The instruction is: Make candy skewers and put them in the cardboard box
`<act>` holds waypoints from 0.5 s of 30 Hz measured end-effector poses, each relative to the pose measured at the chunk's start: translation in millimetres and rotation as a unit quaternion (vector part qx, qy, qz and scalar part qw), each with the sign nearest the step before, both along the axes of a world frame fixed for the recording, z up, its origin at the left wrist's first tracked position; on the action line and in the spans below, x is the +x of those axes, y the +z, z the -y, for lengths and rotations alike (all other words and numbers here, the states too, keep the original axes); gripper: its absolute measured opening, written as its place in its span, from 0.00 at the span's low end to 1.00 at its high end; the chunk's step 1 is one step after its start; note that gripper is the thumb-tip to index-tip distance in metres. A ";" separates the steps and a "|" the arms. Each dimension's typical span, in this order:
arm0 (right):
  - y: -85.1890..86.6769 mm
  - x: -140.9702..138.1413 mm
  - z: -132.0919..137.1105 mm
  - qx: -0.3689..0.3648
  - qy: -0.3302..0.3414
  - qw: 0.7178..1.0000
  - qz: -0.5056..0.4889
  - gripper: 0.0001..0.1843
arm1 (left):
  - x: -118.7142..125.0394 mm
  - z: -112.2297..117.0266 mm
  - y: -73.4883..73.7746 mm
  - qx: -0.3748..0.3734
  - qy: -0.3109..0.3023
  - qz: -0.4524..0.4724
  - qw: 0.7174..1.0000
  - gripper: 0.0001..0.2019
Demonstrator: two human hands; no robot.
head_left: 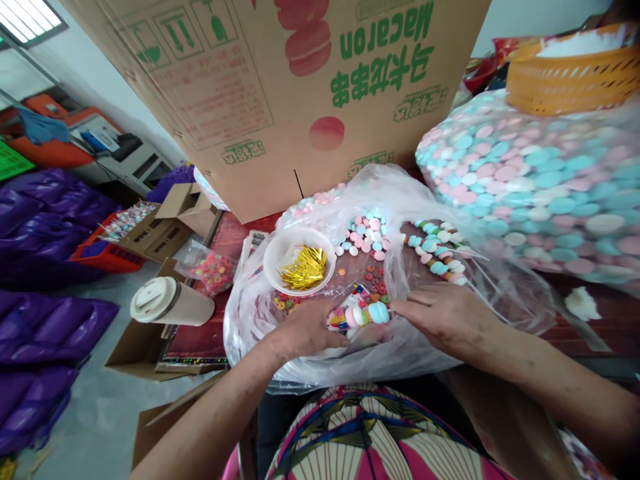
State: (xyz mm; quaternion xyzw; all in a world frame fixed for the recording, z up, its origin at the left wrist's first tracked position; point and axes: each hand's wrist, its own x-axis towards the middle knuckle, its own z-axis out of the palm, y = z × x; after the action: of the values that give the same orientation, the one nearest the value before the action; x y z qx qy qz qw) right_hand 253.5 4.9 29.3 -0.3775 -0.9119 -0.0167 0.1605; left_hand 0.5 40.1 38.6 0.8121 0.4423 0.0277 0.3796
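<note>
Ceiling panel: we are noting a lit ceiling panel (30, 20) at upper left, blowing out to white; the room is reading bright and even.
Plastic sheet: the clear plastic sheet (250, 320) is throwing pale glare along its folds.
Shadows: we are finding only soft shadow, lying beneath the left hand (305, 327) and right hand (445, 317).
Focus: the candy strand (360, 313) is showing sharp; the candy bag (540, 180) at right is softening.
Edges: the cardboard box (280, 100) is leaning and stretching toward the corners.

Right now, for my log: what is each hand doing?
Left hand: closed on the candy string.
Right hand: fingers flat, touching its other end; grip cannot be told.
</note>
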 end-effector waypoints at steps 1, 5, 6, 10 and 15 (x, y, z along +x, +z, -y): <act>1.7 0.3 0.7 -0.003 -0.014 1.000 0.005 0.16 | 1.8 1.4 0.8 0.016 0.017 -0.023 0.999 0.25; 7.9 6.1 1.3 -0.122 -0.008 0.992 -0.018 0.15 | 7.5 7.7 0.1 0.112 0.033 -0.145 0.982 0.20; 9.1 7.3 1.0 -0.160 0.008 0.987 -0.027 0.14 | 9.0 9.2 -0.7 0.142 0.024 -0.166 0.976 0.19; 9.7 0.3 -1.7 -0.214 0.017 0.976 -0.032 0.13 | 15.3 12.6 -3.7 0.229 -0.001 -0.187 0.955 0.18; 5.8 -21.7 -8.3 -0.162 0.014 0.986 0.022 0.09 | 18.3 8.8 -7.1 0.169 0.014 -0.159 0.973 0.21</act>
State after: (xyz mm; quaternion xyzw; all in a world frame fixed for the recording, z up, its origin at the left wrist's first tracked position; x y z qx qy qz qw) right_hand 231.8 13.2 35.0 -0.3851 -0.9111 0.1249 0.0770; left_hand 18.8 31.4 31.5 0.8523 0.4971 -0.0220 0.1610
